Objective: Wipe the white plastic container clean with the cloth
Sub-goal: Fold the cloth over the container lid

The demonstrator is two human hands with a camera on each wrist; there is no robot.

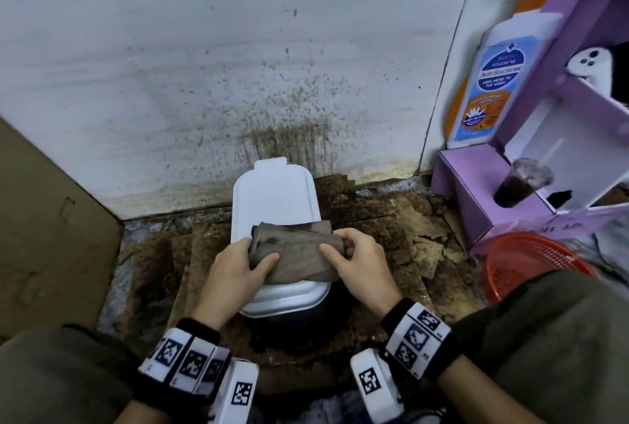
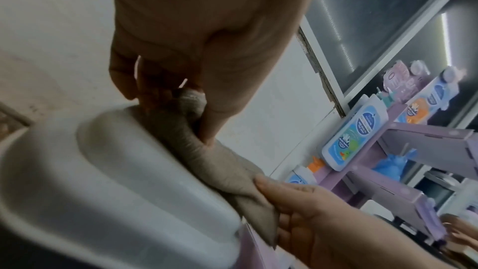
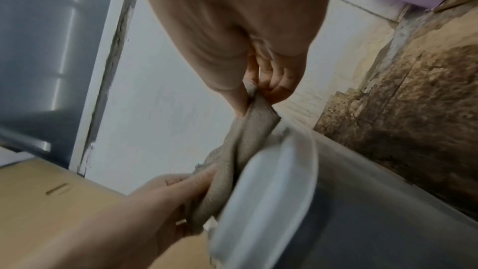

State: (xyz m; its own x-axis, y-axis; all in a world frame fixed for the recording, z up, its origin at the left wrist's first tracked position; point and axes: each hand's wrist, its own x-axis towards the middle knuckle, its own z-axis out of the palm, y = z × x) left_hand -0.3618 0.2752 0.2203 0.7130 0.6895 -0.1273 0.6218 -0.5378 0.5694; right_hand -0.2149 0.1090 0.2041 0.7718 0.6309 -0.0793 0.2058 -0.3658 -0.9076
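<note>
A white plastic container (image 1: pixel 274 197) with its lid on stands on the stained floor by the wall. A folded brown-grey cloth (image 1: pixel 296 253) lies across the near half of the lid. My left hand (image 1: pixel 240 262) pinches the cloth's left end between thumb and fingers. My right hand (image 1: pixel 354 253) pinches its right end, fingers curled over the fold. In the left wrist view the cloth (image 2: pixel 204 150) stretches over the lid (image 2: pixel 108 181) from my left hand (image 2: pixel 181 97) to my right hand (image 2: pixel 297 201). In the right wrist view my right hand (image 3: pixel 256 93) grips the cloth (image 3: pixel 238 150) above the lid (image 3: pixel 264 201).
A cardboard box (image 1: pixel 44 229) stands at the left. A purple shelf (image 1: pixel 531 199) with a wash bottle (image 1: pixel 493 83) and a plastic cup (image 1: pixel 520 182) stands at the right, an orange basket (image 1: pixel 531 263) in front of it. The stained white wall (image 1: pixel 238 49) is close behind the container.
</note>
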